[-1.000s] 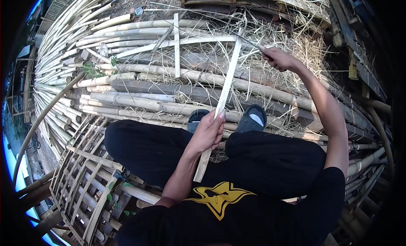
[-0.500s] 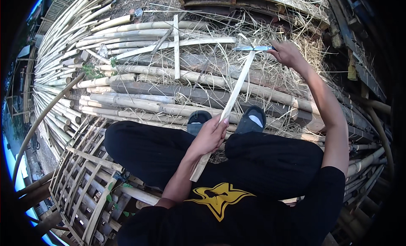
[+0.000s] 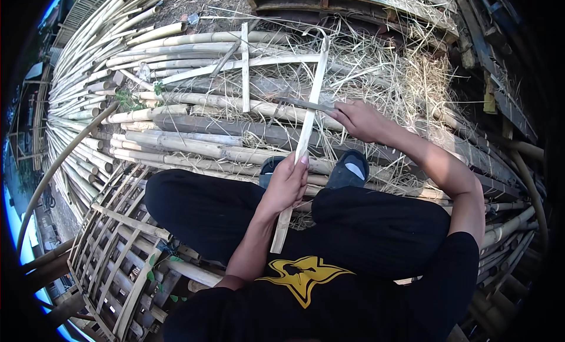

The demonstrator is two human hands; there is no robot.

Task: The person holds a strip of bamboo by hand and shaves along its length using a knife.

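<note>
My left hand (image 3: 287, 186) is closed around a pale bamboo strip (image 3: 311, 115), between my knees. The strip slants up and away from my lap, its far end over the shavings. In my right hand (image 3: 358, 119) is a knife (image 3: 305, 104), gripped by its handle, which my fingers hide. Its blade points left and lies across the strip, well above my left hand. Whether the edge bites into the bamboo I cannot tell. A thin curl (image 3: 318, 30) shows at the strip's far tip.
Bamboo poles (image 3: 194, 143) lie crosswise before my sandalled feet. Loose shavings (image 3: 412, 77) heap at the far right, near a wooden pallet (image 3: 353, 2). Another flat strip (image 3: 245, 68) rests on the poles. A woven bamboo lattice (image 3: 118, 253) stands to my left, and a bigger pole pile (image 3: 76, 118) lies beyond.
My right hand has come nearer and leftward with the knife, from the strip's far tip to partway down it. The strip's far end has swung left and upward; my left hand shifted slightly left.
</note>
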